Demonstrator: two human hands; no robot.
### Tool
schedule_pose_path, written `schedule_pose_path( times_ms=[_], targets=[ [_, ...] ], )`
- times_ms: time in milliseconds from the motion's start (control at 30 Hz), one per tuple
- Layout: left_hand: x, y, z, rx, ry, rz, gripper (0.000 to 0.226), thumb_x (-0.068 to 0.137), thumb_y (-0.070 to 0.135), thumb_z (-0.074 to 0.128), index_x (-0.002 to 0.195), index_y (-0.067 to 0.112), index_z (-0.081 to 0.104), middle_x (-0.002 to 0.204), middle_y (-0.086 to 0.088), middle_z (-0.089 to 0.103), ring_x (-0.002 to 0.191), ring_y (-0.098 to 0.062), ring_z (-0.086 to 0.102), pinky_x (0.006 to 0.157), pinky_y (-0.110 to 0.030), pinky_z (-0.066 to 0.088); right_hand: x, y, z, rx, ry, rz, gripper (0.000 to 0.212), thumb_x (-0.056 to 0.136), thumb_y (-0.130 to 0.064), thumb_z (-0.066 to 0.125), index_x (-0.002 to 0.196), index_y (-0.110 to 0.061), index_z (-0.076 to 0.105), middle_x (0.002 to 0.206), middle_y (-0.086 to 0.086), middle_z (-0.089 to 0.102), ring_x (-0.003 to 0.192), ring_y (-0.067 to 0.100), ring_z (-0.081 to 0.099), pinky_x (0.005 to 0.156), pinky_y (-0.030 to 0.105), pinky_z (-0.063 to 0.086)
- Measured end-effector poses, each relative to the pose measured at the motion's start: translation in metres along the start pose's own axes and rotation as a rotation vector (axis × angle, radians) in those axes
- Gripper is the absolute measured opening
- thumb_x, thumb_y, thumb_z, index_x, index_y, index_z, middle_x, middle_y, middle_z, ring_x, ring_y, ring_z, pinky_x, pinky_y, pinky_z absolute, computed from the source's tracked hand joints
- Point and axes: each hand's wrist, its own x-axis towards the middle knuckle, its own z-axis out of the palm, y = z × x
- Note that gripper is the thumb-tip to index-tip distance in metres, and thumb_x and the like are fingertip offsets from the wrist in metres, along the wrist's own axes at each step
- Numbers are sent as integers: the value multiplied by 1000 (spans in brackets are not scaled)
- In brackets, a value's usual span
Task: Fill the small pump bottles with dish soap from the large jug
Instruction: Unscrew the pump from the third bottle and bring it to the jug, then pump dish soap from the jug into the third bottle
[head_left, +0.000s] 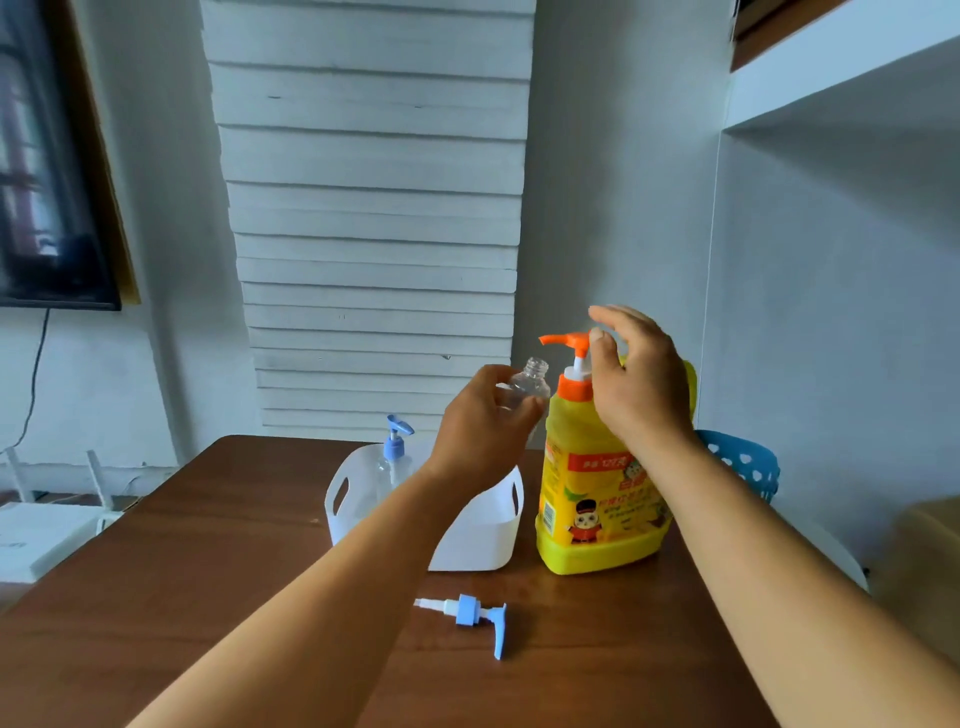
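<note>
One hand (483, 426) gripping clear bottle (527, 387), other (636, 379) over jug pump (569, 341)

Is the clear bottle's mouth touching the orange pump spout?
Apart. The head view shows white wall between the bottle's open mouth and the spout above it.

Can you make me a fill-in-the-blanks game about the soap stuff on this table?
1. The left hand holds a small clear bottle that has no ____ on it.
2. The big yellow jug has an ____ pump on top.
3. A loose blue pump lies on the brown ____.
4. Another small bottle stands inside the ____ basket.

Answers: pump, orange, table, white
</note>
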Motion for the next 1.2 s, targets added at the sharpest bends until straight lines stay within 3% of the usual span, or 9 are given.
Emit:
schedule_pose_path(
  times_ms=[167,333,433,667,733,933,1033,1200],
  targets=[
    [13,2,-1,59,28,47,36,87,34,56,120,22,53,108,-1,68,88,-14,58,74,-23,39,12,4,3,28,-61,-44,28,95,-24,45,108,-10,66,109,9,68,91,16,58,71,19,40],
    [20,3,-7,94,30,79,34,88,34,53,121,25,54,109,0,67,92,-13,58,76,-23,40,18,7,4,-12,-64,-170,24,92,-22,51,100,-8,69,99,10,70,79,9,52,60,6,33],
    [24,6,-10,146,38,130,32,88,34,55,118,24,56,105,0,67,88,-13,57,75,-22,38,20,8,3,-58,-85,-221,22,92,-22,52,98,-10,70,97,8,71,79,8,51,59,6,32],
    [27,9,-11,272,31,225,30,88,33,56,116,23,58,103,1,66,84,-10,53,65,-16,38,15,16,7,-109,-55,-283,22,91,-23,54,100,-9,70,98,11,70,91,25,61,74,27,45],
    [26,8,-11,296,15,221,27,87,31,57,112,21,60,102,1,67,83,-8,51,64,-13,36,10,20,10,-104,-53,-271,23,91,-23,55,100,-9,70,98,11,70,92,26,61,74,27,46],
    [22,14,-14,311,-13,176,33,87,33,56,119,23,57,113,-2,66,99,-18,58,79,-24,39,12,11,3,-133,-124,-253,21,90,-24,55,98,-11,71,97,9,71,91,25,60,73,26,43],
    [24,19,-17,308,-1,182,33,88,32,56,119,22,57,113,-3,66,96,-17,57,79,-26,41,22,4,-3,-158,-164,-249,18,89,-23,57,96,-14,71,93,7,71,86,22,60,69,23,39],
    [25,21,-15,305,-4,193,31,88,31,57,117,20,58,110,-3,66,89,-13,54,76,-24,39,11,9,4,-115,-40,-239,23,91,-23,54,101,-10,69,100,10,70,93,24,60,74,26,44]
  ],
)
